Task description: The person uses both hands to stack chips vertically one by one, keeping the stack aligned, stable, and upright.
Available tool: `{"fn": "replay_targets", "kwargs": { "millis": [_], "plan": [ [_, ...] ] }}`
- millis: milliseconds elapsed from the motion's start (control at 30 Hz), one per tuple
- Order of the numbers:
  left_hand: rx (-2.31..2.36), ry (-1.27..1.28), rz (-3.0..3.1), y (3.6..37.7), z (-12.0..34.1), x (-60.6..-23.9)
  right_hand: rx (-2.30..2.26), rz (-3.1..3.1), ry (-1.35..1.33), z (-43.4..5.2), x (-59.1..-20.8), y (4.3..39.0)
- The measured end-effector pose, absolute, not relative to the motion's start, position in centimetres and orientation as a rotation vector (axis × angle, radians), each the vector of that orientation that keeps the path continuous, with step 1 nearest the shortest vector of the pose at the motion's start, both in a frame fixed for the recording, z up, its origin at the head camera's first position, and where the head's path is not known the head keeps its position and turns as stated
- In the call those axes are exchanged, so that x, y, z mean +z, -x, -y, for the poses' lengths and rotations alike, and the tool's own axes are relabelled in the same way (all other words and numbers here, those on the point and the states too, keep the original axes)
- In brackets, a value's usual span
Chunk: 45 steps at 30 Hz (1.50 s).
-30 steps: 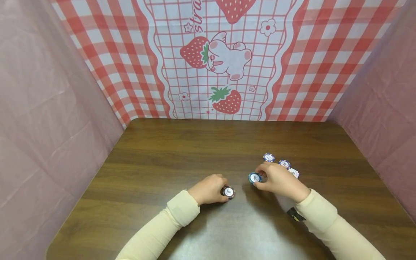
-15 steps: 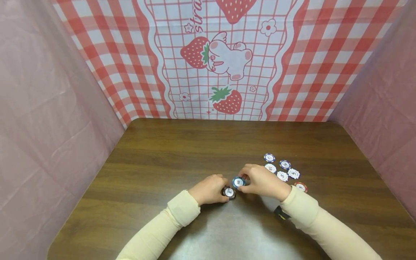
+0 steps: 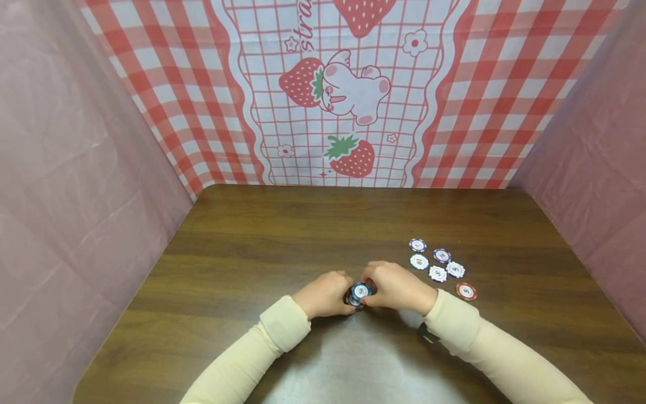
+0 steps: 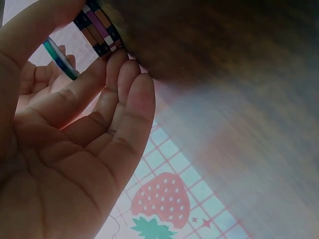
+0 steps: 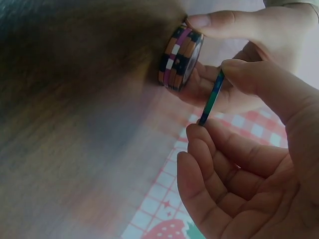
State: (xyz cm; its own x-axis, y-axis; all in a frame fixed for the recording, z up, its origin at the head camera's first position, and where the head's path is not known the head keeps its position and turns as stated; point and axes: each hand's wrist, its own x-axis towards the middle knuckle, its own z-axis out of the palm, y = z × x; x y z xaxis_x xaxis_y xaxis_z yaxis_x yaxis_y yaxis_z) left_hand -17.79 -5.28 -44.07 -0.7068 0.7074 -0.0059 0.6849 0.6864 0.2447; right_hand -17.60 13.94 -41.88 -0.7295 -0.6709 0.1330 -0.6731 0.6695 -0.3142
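My left hand (image 3: 322,294) grips a short stack of poker chips (image 5: 175,62) between thumb and fingers on the table. Black-and-orange chips with a purple one among them make up the stack, as the right wrist view shows. A blue-green poker chip (image 3: 361,290) marked 50 is pinched by thumb and fingertips of my right hand (image 3: 402,288). From the head it overlaps the stack and hides most of it. In the left wrist view, a gap separates the blue-green chip (image 4: 61,59) from the stack (image 4: 98,30).
Right of my hands lie several loose chips: a blue-edged one (image 3: 418,245), a dark blue one (image 3: 442,256), white ones (image 3: 438,274) and a red one (image 3: 466,291). A strawberry-print cloth (image 3: 333,112) hangs behind the wooden table (image 3: 252,235).
My right hand has carried the blue-green chip leftward, over the stack, uncovering loose chips at the right. My left hand has stayed in place, holding the stack.
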Motion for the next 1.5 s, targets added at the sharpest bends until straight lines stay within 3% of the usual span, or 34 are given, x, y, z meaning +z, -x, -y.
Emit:
{"fn": "replay_targets", "kwargs": {
  "millis": [1500],
  "plan": [
    [0.371, -1.178, -2.797, 17.8, 5.2, -44.0, 0.488, 2.841, -1.221, -12.8, -43.3, 17.2]
  ]
}}
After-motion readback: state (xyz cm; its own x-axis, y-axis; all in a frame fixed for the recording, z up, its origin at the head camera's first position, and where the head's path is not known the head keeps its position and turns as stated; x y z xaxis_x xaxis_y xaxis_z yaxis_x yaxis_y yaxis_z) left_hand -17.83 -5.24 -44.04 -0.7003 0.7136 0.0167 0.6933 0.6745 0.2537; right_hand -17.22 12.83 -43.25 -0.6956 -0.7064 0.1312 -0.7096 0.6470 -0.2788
